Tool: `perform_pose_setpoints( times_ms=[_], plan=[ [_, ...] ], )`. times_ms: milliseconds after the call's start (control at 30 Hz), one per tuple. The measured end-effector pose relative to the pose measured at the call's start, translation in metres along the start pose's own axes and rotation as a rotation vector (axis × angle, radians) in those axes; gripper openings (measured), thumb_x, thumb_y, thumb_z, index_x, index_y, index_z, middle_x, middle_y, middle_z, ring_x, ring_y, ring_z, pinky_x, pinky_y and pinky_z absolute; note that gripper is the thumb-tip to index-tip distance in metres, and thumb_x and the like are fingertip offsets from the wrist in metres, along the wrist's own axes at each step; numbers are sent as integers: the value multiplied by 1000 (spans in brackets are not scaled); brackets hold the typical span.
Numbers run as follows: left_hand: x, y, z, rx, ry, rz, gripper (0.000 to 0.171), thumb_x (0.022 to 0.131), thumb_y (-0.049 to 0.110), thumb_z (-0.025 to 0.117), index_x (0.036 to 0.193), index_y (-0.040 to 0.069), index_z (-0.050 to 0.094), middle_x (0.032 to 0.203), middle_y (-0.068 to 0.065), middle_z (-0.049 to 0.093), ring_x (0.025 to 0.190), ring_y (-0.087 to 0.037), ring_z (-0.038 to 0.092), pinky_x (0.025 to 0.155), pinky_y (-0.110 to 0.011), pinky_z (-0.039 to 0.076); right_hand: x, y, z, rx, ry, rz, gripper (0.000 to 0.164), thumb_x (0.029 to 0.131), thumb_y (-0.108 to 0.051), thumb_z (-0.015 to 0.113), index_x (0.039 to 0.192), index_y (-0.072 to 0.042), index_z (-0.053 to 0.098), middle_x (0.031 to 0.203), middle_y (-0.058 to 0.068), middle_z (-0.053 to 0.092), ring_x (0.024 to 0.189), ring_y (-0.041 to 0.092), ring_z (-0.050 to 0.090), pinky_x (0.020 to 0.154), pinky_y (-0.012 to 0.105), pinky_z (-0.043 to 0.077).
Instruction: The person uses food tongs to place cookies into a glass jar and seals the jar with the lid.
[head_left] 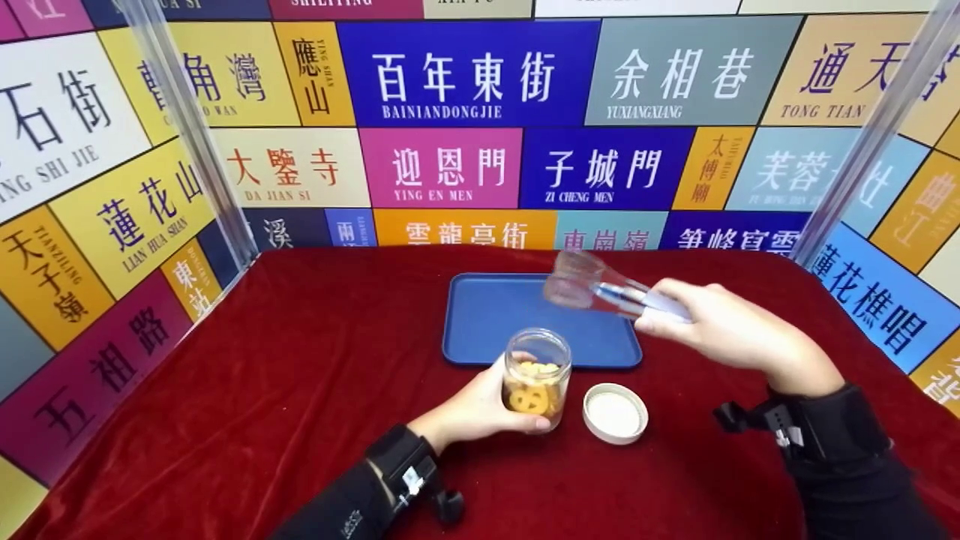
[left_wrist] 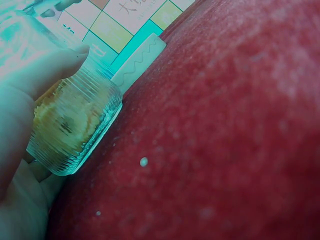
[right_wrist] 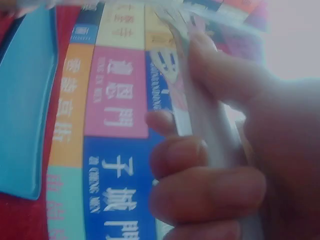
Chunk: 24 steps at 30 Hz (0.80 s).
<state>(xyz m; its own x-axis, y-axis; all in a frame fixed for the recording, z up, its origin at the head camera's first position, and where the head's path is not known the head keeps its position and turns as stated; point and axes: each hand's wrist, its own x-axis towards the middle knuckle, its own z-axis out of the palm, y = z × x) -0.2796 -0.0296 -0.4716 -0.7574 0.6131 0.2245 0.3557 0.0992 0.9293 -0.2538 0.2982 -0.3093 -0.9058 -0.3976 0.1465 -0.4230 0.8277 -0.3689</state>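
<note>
My left hand [head_left: 476, 401] grips a clear glass jar [head_left: 540, 349] with its thumb across the near side. Yellow smiley-face biscuits [head_left: 529, 399] fill the lower part of the jar, whose mouth is uncovered. Ribbed glass and the thumb show in the left wrist view. Above the right side of a blue tray [head_left: 495, 319], my right hand [head_left: 701, 315] holds tongs [head_left: 664, 304] by the pale handle, with fingers curled round it. The far end of the tongs is blurred in the head view; slotted tips [right_wrist: 165, 65] appear in the right wrist view.
A round cream lid [head_left: 615, 414] lies just right of the jar. Dark red cloth [head_left: 285, 375] covers the table. Behind it stands a wall of colourful street-name signs [head_left: 465, 75], with clear upright posts [head_left: 199, 135] at the table's far corners.
</note>
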Motion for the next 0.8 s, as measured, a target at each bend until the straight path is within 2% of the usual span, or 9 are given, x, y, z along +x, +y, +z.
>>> perform_pose_setpoints(
  times_ms=[133,267,567,667,800],
  plan=[
    [0,0,0,-2,7,-6,89,80,17,94,150,5,41,130,4,68,120,-12,65,111,-32,48,9,24,4,21,66,79,44,103,-50,69,119,-10,65,89,4,65,75,21,55,65,36,44],
    [0,0,1,-1,11,-4,88,80,17,94,150,5,42,131,3,67,120,-13,65,111,-33,48,15,53,10,40,85,176,53,104,-53,66,123,-4,63,96,10,65,79,25,56,67,38,44],
    [0,0,1,-15,6,1,85,81,16,94,148,7,43,129,3,69,120,-13,65,111,-32,48,18,106,23,77,27,356,67,104,-56,61,122,8,55,91,14,60,80,28,58,64,36,47],
    [1,0,0,-7,3,3,88,81,16,94,150,5,42,130,5,68,121,-12,65,111,-32,48,17,118,28,90,1,392,69,104,-57,60,120,10,54,92,15,58,79,28,56,63,35,46],
    [1,0,0,-6,0,4,89,81,16,94,151,3,41,130,5,68,121,-12,65,111,-32,48,15,132,36,146,-45,453,66,104,-56,62,116,8,52,83,11,53,69,24,52,57,34,45]
  ],
)
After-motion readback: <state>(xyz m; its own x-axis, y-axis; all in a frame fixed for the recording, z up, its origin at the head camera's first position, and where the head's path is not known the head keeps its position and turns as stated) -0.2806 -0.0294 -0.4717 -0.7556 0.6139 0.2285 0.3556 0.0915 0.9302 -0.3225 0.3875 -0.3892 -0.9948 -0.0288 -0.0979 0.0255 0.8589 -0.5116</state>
